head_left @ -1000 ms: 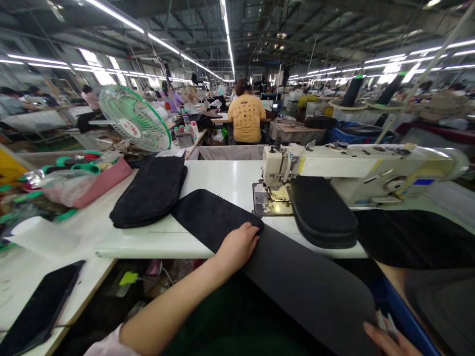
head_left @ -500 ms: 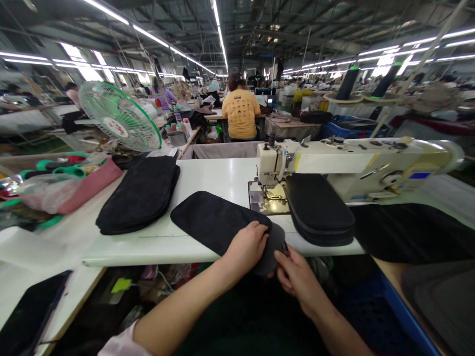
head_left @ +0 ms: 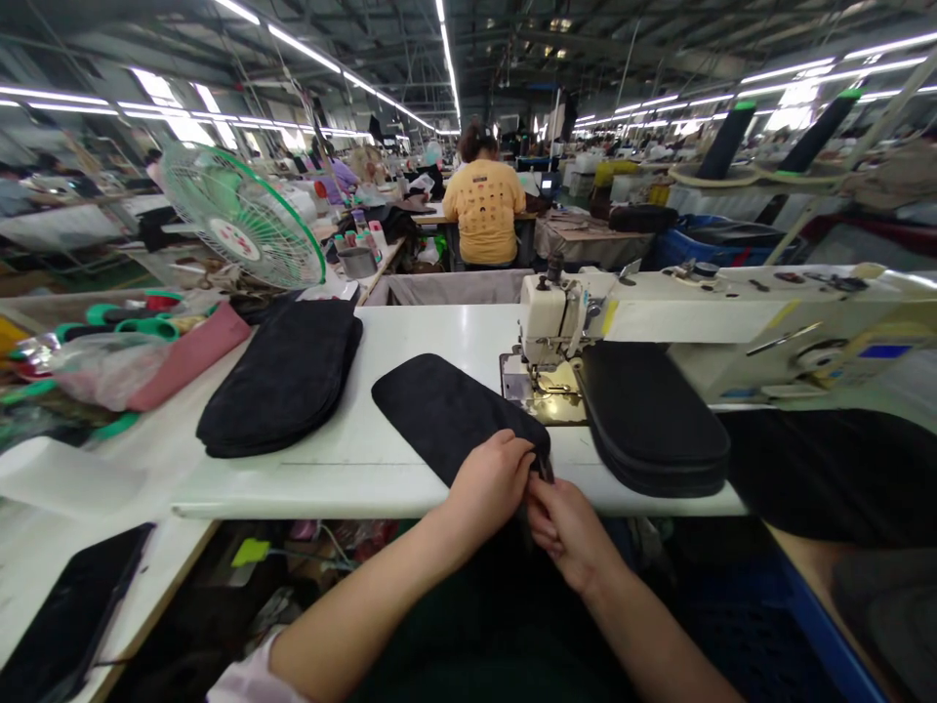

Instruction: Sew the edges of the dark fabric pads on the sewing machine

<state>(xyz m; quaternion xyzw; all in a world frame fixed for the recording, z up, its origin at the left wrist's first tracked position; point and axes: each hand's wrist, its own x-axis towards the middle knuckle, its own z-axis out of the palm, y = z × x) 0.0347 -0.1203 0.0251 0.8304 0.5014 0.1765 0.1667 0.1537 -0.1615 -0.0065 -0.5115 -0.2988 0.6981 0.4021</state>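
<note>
A rounded black fabric panel lies slanted on the white sewing table, its right end at the front edge. My left hand is closed on that end, fingers curled over the border. Pressed close beside it, my right hand pinches the same corner between thumb and fingers. A narrow dark edge shows between the hands; its detail is too small to make out. Just behind stands the sewing machine, with its metal needle plate. To the right, a stack of black rounded panels sits under the machine arm.
Another stack of black panels lies at the left. Black material spreads at the right, above a blue crate. A phone, white roll and green fan are on the left. A person in yellow sits ahead.
My right hand has come closer to my left. The grey face at the panel's right end no longer shows. The panel is turned slightly, and the view has shifted a little right.
</note>
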